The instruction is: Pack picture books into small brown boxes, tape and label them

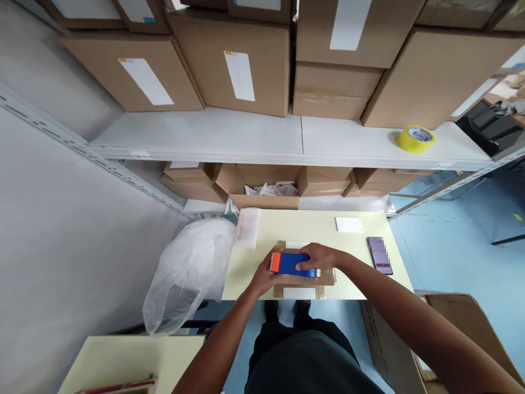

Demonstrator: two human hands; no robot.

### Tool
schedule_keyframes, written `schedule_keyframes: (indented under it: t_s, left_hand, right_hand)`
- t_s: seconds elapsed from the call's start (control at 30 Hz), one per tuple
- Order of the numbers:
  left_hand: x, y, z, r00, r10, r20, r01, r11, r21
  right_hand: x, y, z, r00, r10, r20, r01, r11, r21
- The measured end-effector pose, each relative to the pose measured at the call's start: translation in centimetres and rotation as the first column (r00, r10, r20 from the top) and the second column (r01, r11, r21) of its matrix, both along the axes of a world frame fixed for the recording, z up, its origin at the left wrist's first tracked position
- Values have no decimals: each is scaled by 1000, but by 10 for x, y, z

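Note:
A small blue box with an orange end (293,264) is held between my two hands, above an open cardboard box (326,278) on the pale table. My left hand (266,272) grips the orange end, fingers closed round its side. From the right, my right hand (318,256) has its thumb on the blue top and its fingers over the far edge. White labels show on the cardboard flaps, one on the near flap (299,293). What lies inside the cardboard box is mostly hidden by the blue box and my hands.
A phone (380,256) and a white card (349,225) lie on the table's right side. Pinkish plastic packaging (248,227) lies at the left. A translucent plastic bag (188,273) hangs beside the table. Yellow tape (415,139) sits on the shelf (262,134) among cartons. A large open carton (394,339) stands lower right.

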State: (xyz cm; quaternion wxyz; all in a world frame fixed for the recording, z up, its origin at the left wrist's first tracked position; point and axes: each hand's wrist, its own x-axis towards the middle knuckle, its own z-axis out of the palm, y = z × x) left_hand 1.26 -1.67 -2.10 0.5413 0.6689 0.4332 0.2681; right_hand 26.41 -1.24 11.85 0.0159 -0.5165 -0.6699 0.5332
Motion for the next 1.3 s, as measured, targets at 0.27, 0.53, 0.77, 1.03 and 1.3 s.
schedule_keyframes:
  t_s: [0.27,0.53,0.77,1.03,1.3]
  left_hand:
    - [-4,-1,12,965,-76,-251,86,996,31]
    - [-7,-1,9,896,-104,-431,194,966,170]
    - [0,9,18,724,-58,-687,416,832,368]
    - [56,13,35,669,-221,-709,646,644,409]
    - [49,13,32,665,-197,-721,651,627,429]
  right_hand:
    - [57,-5,13,995,43,95,-38,998,-54]
    - [151,-59,-4,977,-142,161,148,989,-25]
    - [156,-69,-28,971,-210,110,208,978,35]
    - [152,-64,-31,976,-216,27,215,976,35]
    - [161,-62,-27,979,-202,11,202,979,11]
